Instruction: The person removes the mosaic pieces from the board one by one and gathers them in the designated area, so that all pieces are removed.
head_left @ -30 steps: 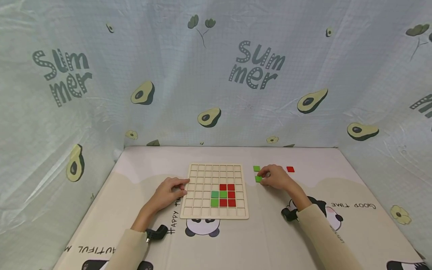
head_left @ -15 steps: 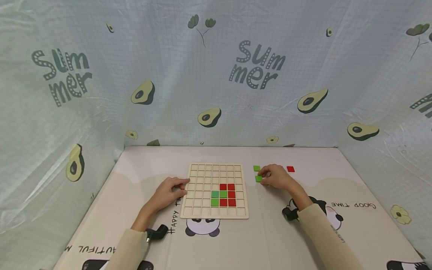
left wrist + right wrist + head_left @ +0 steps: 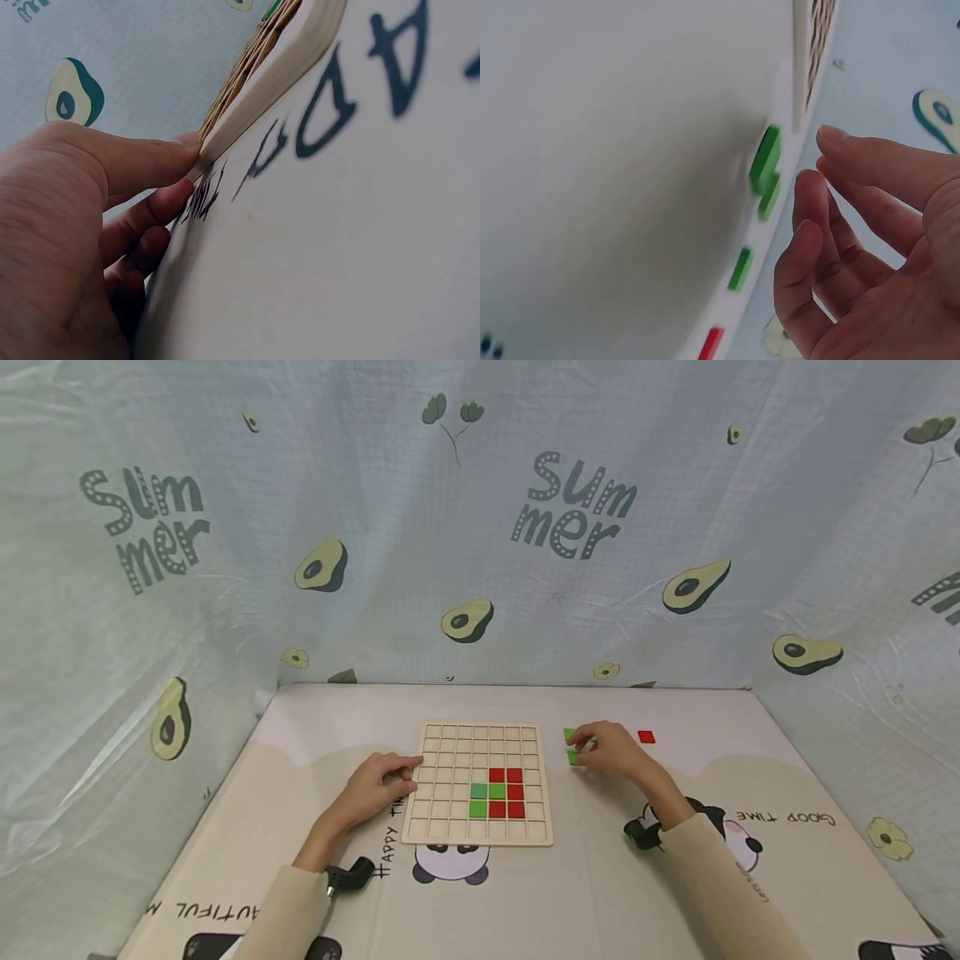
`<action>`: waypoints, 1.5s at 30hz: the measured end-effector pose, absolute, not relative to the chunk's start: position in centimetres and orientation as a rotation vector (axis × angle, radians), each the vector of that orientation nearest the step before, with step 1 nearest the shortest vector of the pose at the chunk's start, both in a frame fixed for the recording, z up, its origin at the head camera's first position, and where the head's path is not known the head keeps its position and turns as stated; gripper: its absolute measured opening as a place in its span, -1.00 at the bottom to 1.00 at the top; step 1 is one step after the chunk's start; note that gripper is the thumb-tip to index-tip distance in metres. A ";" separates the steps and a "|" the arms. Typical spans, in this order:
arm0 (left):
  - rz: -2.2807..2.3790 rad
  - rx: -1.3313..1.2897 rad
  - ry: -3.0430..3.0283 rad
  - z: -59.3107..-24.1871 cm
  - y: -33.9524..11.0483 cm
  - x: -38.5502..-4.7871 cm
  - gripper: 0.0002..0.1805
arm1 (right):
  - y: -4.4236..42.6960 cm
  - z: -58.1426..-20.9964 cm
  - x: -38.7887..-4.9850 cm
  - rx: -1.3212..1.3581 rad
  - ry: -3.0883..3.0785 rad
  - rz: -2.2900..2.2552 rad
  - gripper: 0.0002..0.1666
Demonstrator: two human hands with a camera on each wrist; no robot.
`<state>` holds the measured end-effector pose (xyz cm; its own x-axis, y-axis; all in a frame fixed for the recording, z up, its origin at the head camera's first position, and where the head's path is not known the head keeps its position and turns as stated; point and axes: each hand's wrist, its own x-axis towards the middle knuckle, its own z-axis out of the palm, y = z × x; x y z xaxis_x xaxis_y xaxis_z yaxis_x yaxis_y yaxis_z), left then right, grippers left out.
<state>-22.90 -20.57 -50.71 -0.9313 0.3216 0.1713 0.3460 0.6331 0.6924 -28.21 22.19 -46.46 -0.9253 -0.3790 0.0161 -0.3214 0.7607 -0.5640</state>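
A wooden grid board (image 3: 446, 835) lies on the table, with several red and green tiles filling cells in its lower right part. My left hand (image 3: 372, 789) touches the board's left edge with thumb and index finger; the left wrist view shows a fingertip against the wooden rim (image 3: 255, 112). Right of the board, my right hand (image 3: 611, 750) hovers above loose green tiles. One green tile (image 3: 766, 154) lies nearest its fingertips, a second green tile (image 3: 770, 199) just behind, and a third green tile (image 3: 740, 268) farther along. Between the right thumb and fingers I see no tile.
A loose red tile (image 3: 647, 737) lies beyond the right hand. The tablecloth (image 3: 585, 893) bears panda prints and lettering. A sheet curtain (image 3: 375, 635) with avocado prints encloses the table at the back and both sides.
The right hand's fingertips have shifted slightly up and left over the green tiles, and a third green tile now shows behind its fingers. The left hand stays at the board's edge.
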 end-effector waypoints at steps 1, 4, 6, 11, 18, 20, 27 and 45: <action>-1.203 -0.573 -2.810 -50.7 -20.6 -22.9 -0.52 | 21.8 -46.4 -28.2 -0.576 2.848 -0.889 -0.72; -1.202 -0.573 -2.807 -50.8 -20.6 -23.0 -0.52 | 20.5 -46.2 -27.9 -0.585 2.826 -0.897 -0.72; -1.200 -0.575 -2.803 -50.8 -20.6 -23.0 -0.52 | 19.5 -45.9 -27.7 -0.603 2.818 -0.894 -0.72; -1.188 -0.586 -2.805 -51.0 -20.6 -23.1 -0.51 | 17.0 -45.4 -27.2 -0.674 2.796 -0.888 -0.71; -1.193 -0.590 -2.796 -50.7 -20.7 -22.9 -0.52 | 13.4 -44.9 -26.6 -0.752 2.721 -0.915 -0.72; -1.199 -0.591 -2.793 -50.7 -20.7 -22.9 -0.52 | 12.5 -44.9 -26.5 -0.785 2.704 -0.916 -0.74; -1.207 -0.589 -2.797 -50.7 -20.6 -22.8 -0.51 | 9.9 -45.4 -26.4 -0.874 2.647 -0.893 -0.77; -1.213 -0.571 -2.802 -50.7 -20.6 -22.9 -0.52 | 8.0 -46.7 -25.7 -1.005 2.634 -0.765 -0.82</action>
<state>-22.86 -20.59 -50.71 -0.9319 0.3176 0.1753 0.3452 0.6274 0.6980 -25.68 8.04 -46.73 -0.7419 -0.6702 -0.0196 -0.5554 0.6307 -0.5419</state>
